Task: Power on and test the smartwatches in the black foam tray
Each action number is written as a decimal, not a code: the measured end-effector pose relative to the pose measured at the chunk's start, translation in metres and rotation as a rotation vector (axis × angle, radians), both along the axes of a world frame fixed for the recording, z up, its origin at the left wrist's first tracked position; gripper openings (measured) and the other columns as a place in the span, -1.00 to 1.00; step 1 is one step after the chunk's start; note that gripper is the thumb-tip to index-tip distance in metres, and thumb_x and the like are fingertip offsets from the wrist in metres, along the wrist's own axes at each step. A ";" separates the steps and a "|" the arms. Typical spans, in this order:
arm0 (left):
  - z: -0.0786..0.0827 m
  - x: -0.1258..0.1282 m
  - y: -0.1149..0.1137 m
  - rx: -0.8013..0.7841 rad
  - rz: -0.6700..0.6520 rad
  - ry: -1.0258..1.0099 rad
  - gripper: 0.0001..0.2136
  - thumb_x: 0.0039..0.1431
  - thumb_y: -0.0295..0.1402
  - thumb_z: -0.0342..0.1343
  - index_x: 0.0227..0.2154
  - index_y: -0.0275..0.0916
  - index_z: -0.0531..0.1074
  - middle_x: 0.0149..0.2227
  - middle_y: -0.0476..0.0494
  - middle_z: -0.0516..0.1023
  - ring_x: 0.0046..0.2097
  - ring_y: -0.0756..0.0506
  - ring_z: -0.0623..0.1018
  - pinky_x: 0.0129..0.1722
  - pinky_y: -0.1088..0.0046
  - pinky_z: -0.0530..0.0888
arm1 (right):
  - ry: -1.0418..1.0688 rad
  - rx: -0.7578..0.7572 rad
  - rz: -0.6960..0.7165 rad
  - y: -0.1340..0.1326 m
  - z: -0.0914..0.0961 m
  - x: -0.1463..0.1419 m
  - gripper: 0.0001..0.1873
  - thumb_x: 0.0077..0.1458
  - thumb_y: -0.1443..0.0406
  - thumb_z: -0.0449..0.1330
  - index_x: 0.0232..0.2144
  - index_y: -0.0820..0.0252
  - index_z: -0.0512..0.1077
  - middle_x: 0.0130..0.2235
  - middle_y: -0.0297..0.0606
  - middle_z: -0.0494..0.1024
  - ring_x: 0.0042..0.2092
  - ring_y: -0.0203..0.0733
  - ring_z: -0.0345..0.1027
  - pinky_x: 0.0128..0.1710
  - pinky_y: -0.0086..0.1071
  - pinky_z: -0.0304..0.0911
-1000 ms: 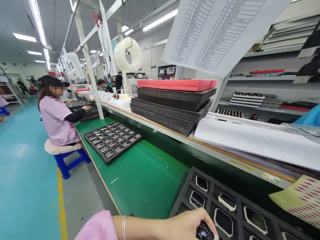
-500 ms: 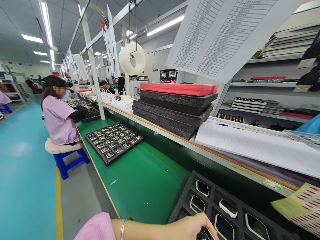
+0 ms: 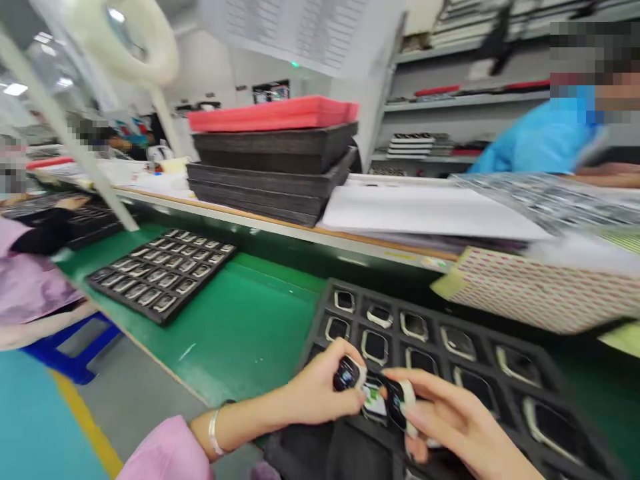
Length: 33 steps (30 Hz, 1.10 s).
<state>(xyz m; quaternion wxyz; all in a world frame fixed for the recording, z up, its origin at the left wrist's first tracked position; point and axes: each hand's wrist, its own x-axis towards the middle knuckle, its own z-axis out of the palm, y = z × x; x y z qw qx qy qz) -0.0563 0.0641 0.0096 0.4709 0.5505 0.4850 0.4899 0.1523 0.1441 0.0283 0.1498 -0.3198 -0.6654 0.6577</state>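
Pinched in my left hand (image 3: 320, 393) is a smartwatch body (image 3: 345, 375) with a dark glossy face and a pale rim. My right hand (image 3: 460, 417) grips a second smartwatch body (image 3: 397, 403), held upright by its edges. Both hands are close together over the near part of a black foam tray (image 3: 360, 312). Between them a smartwatch (image 3: 374, 401) with a white and green face shows, partly covered by the fingers. Several more watches with black screens and pale frames lie in the tray's pockets. Some motion blur hides fine detail.
A second foam tray of watches (image 3: 163, 319) lies left on the green bench (image 3: 235, 333). Black foam sheets (image 3: 260, 190) topped by pink foam (image 3: 275, 115) and papers (image 3: 425, 210) sit on the raised shelf. A co-worker in blue (image 3: 535, 133) is behind it; another sits at left.
My view has swung right and down toward the near tray. My right hand has come into view holding a watch body, and a co-worker in blue now appears. My left hand remains over the tray.
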 end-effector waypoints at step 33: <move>-0.008 0.004 -0.008 0.008 0.017 0.108 -0.78 0.04 -0.59 0.01 -0.29 -0.17 0.24 -0.37 0.07 0.22 -0.40 0.05 0.28 -0.42 0.58 0.29 | 0.163 -0.191 -0.021 -0.011 0.010 0.003 -0.55 -0.01 0.21 0.35 -0.09 0.31 0.43 -0.40 -0.30 0.51 -0.54 -0.31 0.45 -0.51 -0.48 0.40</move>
